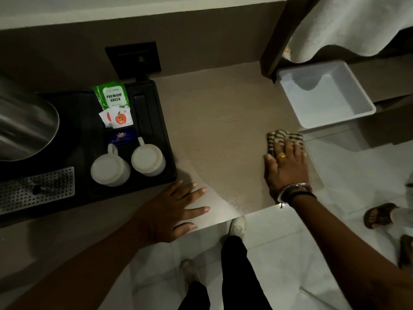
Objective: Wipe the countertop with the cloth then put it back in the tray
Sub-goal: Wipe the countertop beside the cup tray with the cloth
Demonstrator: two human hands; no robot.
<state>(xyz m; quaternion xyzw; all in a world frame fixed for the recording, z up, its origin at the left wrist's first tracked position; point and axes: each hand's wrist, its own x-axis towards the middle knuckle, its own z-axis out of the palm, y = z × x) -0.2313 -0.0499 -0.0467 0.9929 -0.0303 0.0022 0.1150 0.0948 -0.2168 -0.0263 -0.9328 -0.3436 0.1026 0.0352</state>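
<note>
On the countertop (223, 121), right hand (287, 166) presses the striped cloth (283, 139) flat-palmed; left hand (174, 211) rests spread, empty.

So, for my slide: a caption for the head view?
Right hand presses striped cloth on countertop beside white tray.

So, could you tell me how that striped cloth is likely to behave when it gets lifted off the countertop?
The striped cloth is bunched in soft folds under the right hand, so it will probably droop, not hold shape. It looks thin and likely light. On the smooth countertop it should slide easily when pushed.
</note>
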